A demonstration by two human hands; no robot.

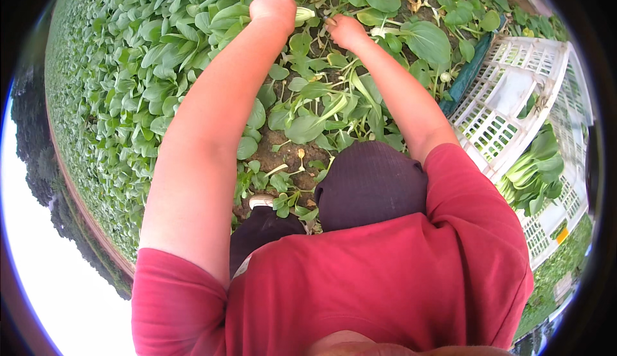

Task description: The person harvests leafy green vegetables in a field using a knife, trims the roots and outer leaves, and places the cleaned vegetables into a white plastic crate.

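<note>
My left hand (pixel 273 9) is closed around a leafy green with a pale stem base (pixel 304 15), like bok choy, whose base points towards my right hand. My right hand (pixel 346 31) is closed on the handle of a small tool (pixel 324 17), apparently a knife; its blade is mostly hidden among the leaves. The tool's tip side lies close to the stem base; whether they touch cannot be told. Loose leaves and cut greens (pixel 308 127) lie on the soil below my hands.
Dense rows of leafy greens (pixel 159 57) grow on the left. A white plastic crate (pixel 554 83) with bunched greens (pixel 535 173) inside stands at my right, beside a dark green sheet or bag (pixel 470 74). My knee (pixel 371 185) and shoe (pixel 261 201) are below.
</note>
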